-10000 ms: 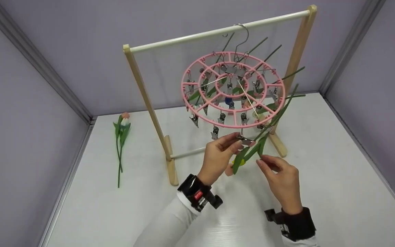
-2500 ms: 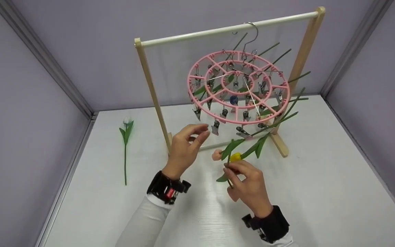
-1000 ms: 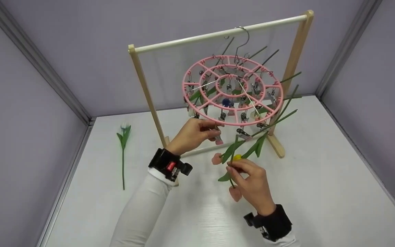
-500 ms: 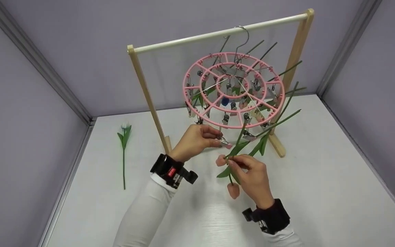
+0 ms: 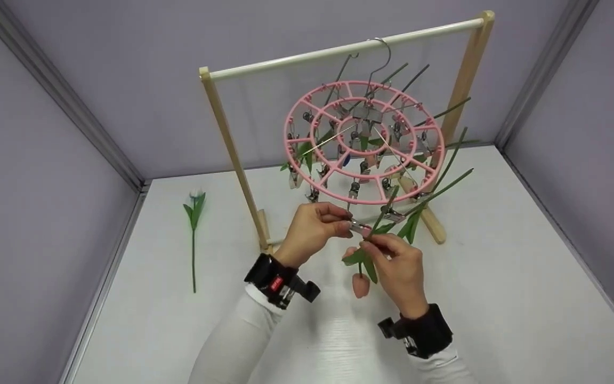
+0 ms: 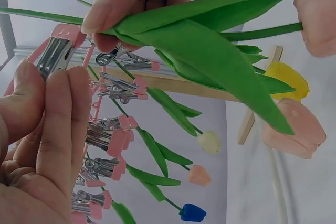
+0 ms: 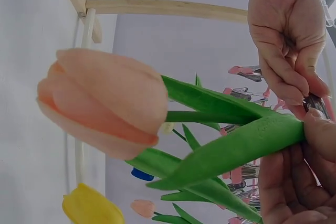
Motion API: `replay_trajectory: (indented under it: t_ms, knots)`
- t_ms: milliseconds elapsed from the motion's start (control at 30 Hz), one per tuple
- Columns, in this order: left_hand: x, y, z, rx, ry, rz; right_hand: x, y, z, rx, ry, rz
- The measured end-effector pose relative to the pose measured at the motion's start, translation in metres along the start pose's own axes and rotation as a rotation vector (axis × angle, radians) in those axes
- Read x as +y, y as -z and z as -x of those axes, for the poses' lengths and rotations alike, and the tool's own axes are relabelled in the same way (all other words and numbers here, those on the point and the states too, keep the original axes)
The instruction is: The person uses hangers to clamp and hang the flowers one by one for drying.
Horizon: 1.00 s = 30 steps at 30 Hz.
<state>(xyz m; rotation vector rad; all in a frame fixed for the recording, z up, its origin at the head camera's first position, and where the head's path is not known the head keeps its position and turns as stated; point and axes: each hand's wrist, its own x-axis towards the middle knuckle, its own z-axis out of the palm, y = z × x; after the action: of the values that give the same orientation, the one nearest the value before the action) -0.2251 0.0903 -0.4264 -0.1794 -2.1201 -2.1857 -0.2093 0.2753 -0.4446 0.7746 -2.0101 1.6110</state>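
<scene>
My left hand (image 5: 309, 229) pinches a metal clip with pink tips (image 6: 55, 51), which hangs from the near rim of a round pink clip hanger (image 5: 361, 202). With thumb and fingers, my right hand (image 5: 400, 269) pinches an artificial pink tulip (image 7: 105, 103) at the base of its leaves. The bloom points down toward me and its stem (image 6: 39, 15) runs up past the clip's pink tips. Whether the clip's jaws are around the stem I cannot tell. Beside it, another pink tulip (image 6: 295, 129) and a yellow tulip (image 6: 287, 80) hang head down.
A wooden rack (image 5: 232, 154) with a white top bar (image 5: 296, 61) carries the hanger. Further tulips, one of them blue (image 6: 193, 212), hang behind. A white tulip (image 5: 194, 213) lies on the white table (image 5: 147, 330) at left. Grey-purple walls stand around.
Of two tulips on the table at left, the pink one is now in my right hand. My left hand moved from another clip to this one, and both hands have come together.
</scene>
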Motion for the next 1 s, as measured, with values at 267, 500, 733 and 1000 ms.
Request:
replay_trajectory:
  t_ms: [267, 500, 733, 1000]
  knots:
    - [0.000, 0.000, 0.002, 0.003, -0.006, 0.010, 0.004, 0.000, -0.002, -0.001, -0.047, -0.024]
    - [0.001, -0.002, 0.002, 0.000, -0.010, 0.007, 0.001, -0.001, -0.005, -0.010, -0.085, -0.049]
    - [0.000, -0.002, 0.002, -0.006, 0.001, 0.010, -0.002, -0.001, -0.006, -0.012, -0.106, -0.049]
    - [-0.005, 0.002, 0.001, -0.018, -0.053, -0.015, 0.027, -0.005, -0.002, -0.048, -0.135, -0.022]
